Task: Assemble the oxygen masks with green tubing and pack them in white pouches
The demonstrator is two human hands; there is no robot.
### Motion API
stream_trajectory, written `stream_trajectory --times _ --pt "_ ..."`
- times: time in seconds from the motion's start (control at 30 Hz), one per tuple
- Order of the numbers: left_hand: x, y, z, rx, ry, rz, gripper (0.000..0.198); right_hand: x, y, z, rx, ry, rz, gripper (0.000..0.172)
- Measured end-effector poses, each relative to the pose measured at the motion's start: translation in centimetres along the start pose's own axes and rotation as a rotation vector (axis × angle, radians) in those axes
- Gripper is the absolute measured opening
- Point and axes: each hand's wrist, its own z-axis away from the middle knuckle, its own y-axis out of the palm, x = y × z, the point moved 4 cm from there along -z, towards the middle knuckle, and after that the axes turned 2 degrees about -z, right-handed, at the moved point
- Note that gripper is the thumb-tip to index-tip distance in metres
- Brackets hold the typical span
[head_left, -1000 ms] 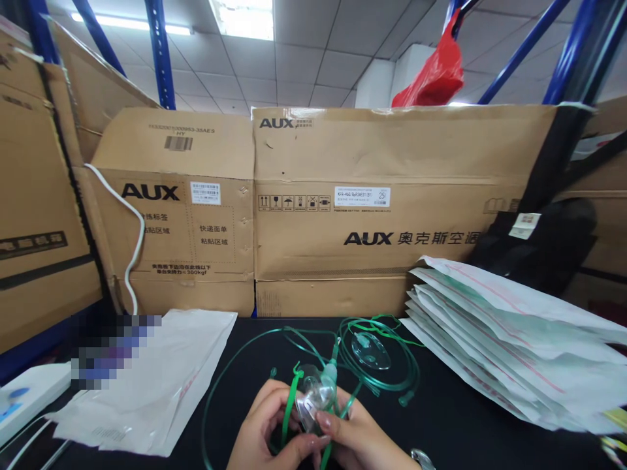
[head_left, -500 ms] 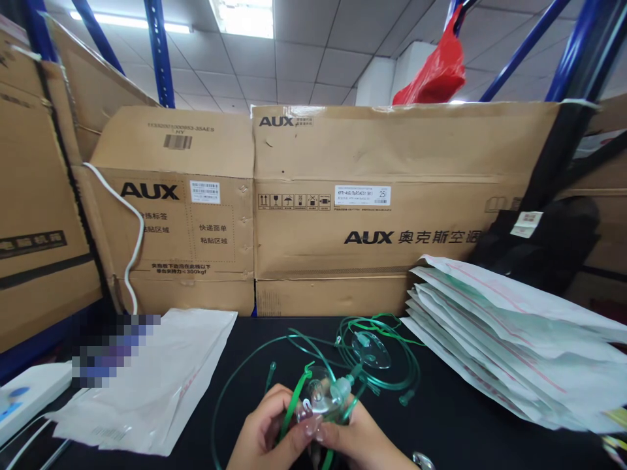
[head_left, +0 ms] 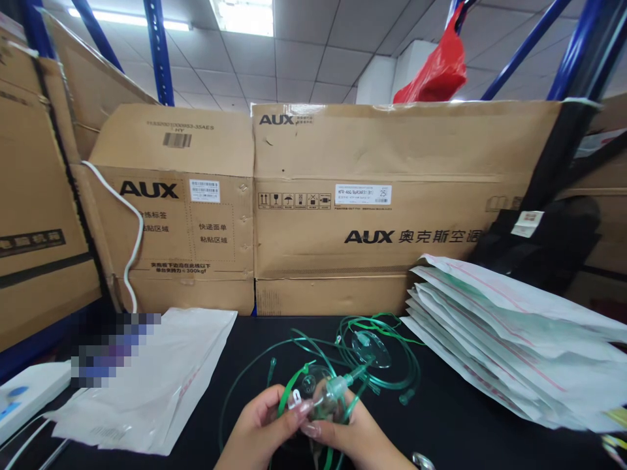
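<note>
I had both hands low at the near edge of the black table (head_left: 465,418), working on the clear oxygen mask (head_left: 321,398) with its green trim. My left hand (head_left: 255,431) had its fingers closed around the mask's left side, thumb and forefinger pinched near the green elastic strap (head_left: 289,391) where it meets the rim. My right hand (head_left: 353,434) had its fingers clamped on the mask's body, just under the pale connector (head_left: 337,386) that pointed up and to the right. The green tubing (head_left: 245,365) looped loosely out from the mask across the table, uncoiled and unbagged. Just beyond it lay a second mask (head_left: 371,348) inside its own coil of tubing, untouched and also out of a bag. To the left sat a flat white pouch (head_left: 161,372), which I could not tell to be filled or not; to the right, a fanned stack of sealed pouches (head_left: 509,339) leaned against the cardboard boxes (head_left: 362,202). I judged the work to be midway on this piece: the mask was in hand and being fitted or arranged, with tidying the tubing and bagging not yet done, and the second mask waiting after it.
</note>
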Motion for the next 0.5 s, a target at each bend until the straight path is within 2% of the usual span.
stream_trajectory --times 0.07,0.17,0.27,0.37,0.5 --pt "-0.6 -0.4 0.1 -0.055 0.029 -0.043 0.026 0.0 0.0 -0.1 0.041 0.024 0.034 0.039" --pt "-2.0 -1.2 0.1 -0.169 0.133 -0.136 0.024 -0.4 -0.2 -0.2 0.114 0.189 0.2 0.038" --pt "-3.1 -2.0 0.0 -0.243 0.245 -0.227 0.021 -0.2 -0.7 -0.2 0.144 0.309 0.411 0.046" --pt "-3.4 -2.2 -0.1 -0.24 0.288 -0.299 0.021 1.0 -1.2 -0.5 0.046 0.194 0.447 0.048" --pt "-3.2 -1.8 0.3 -0.222 0.288 -0.367 0.028 2.7 -2.0 -1.0 -0.199 -0.122 0.329 0.037"
